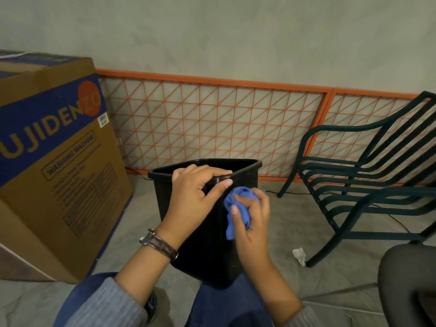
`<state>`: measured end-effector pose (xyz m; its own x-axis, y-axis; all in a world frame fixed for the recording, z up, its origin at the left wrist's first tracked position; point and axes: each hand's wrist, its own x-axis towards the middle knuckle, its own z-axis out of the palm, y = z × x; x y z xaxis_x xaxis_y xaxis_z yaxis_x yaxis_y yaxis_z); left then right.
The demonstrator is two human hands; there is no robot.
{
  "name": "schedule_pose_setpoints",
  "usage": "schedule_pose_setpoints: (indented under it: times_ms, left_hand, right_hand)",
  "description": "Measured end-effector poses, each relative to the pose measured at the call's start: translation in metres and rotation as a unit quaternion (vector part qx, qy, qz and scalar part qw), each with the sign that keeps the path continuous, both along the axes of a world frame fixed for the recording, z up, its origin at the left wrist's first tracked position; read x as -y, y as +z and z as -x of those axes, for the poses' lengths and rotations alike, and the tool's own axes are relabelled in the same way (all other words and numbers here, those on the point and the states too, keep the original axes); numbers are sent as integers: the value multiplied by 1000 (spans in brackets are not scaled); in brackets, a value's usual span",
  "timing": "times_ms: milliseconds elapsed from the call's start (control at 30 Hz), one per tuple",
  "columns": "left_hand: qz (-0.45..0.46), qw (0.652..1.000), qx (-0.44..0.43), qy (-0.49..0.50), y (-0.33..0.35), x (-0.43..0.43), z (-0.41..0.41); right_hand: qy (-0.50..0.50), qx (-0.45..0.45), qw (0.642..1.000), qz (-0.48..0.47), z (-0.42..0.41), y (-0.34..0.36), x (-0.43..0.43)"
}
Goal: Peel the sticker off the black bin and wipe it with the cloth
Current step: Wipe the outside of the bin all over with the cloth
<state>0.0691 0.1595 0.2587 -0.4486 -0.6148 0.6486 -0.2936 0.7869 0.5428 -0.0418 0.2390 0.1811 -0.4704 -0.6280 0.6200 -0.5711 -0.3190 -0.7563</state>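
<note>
bin point(205, 251) centre | box point(59, 173) left of bin | chair point(368, 193) right | lattice point(212, 119) behind | scrap point(299, 254) by chair leg

Matt black plastic bin point(207, 244), soft blue cloth point(238, 206), brown cardboard box point(59, 185), rough grey floor point(330, 291).

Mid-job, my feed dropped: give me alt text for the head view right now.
The left hand grips the rim of a black bin while the right hand presses a bunched blue cloth against its side wall. A large cardboard box stands to the left, a dark green chair to the right.
</note>
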Motion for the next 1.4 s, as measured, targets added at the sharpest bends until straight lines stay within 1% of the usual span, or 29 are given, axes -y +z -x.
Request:
schedule_pose_setpoints:
  times_ms: [67, 100, 233, 267, 333, 367, 433, 467, 500, 533, 633, 667, 700, 767, 867, 900, 933, 1033, 1100, 1133, 1200, 1300, 1333, 1367, 1400]
  left_hand:
    - [-21, 1000, -19, -14, 0, 4, -4]
    - [-36, 999, -31, -22, 0, 6, -5]
    - [-75, 995, -45, -46, -3, 21, -4]
    - [-87, 994, -46, -52, -3, 23, -2]
    - [-112, 990, -54, -68, -2, 26, 1]
    - [-124, 988, -57, -74, -2, 27, 2]
    - [-150, 983, -60, -88, -2, 30, 1]
    - [-161, 981, -59, -95, -3, 32, 0]
    - [-167, 979, -57, -97, -3, 33, -1]
    - [-171, 979, -56, -97, -4, 33, -2]
    - [-175, 980, -43, -87, -5, 31, -2]
    - [-175, 980, -43, -82, -5, 31, -1]
    - [-172, 981, -44, -79, -5, 31, -1]
    - [-171, 981, -44, -77, -5, 32, 0]
    - [-184, 979, -47, -78, -5, 34, -2]
    - [-191, 977, -45, -79, -5, 34, -3]
    - [-195, 977, -44, -78, -6, 33, -4]
    - [-193, 977, -45, -72, -5, 29, -5]
    - [-193, 977, -47, -71, -5, 26, -4]
    - [-194, 977, -48, -69, -5, 26, -3]
    - [-191, 978, -50, -65, -5, 28, -2]
    - [-198, 977, -46, -69, -5, 30, -5]
    - [-201, 976, -46, -71, -5, 29, -6]
    - [-203, 975, -46, -73, -4, 28, -7]
    - [-204, 975, -46, -72, -4, 27, -8]
  right_hand:
    - [43, -68, 997, -14, 9, -15, -9]
    - [54, -75, 995, -29, 18, -18, -8]
    - [22, 26, 997, -66, 37, 5, 16]
    - [15, 34, 997, -64, 34, 14, 21]
    - [27, -1, 998, -58, 22, 21, 22]
    - [45, -36, 996, -61, 16, 18, 17]
    - [85, -128, 985, -78, 11, 2, 4]
    - [98, -158, 979, -83, 13, -10, -2]
    - [100, -161, 978, -83, 18, -20, -5]
    - [96, -134, 983, -83, 23, -24, -5]
    - [56, 14, 995, -82, 34, -21, 8]
    - [51, 48, 994, -82, 34, -16, 12]
    - [47, 57, 994, -77, 30, -11, 12]
    - [53, 8, 996, -67, 18, -8, 6]
    - [108, -81, 984, -114, 7, -29, -13]
    - [119, -100, 981, -113, 11, -39, -18]
    - [117, -100, 982, -106, 19, -48, -19]
    - [48, 7, 991, -122, 40, -49, -8]
    - [21, 40, 988, -149, 42, -39, 0]
    - [21, 28, 989, -145, 37, -35, 0]
    - [53, -19, 991, -123, 23, -31, -7]
    - [111, -102, 978, -145, 12, -44, -26]
    - [119, -118, 974, -151, 16, -53, -29]
    - [122, -109, 975, -153, 22, -59, -29]
    - [114, -77, 979, -148, 29, -63, -28]
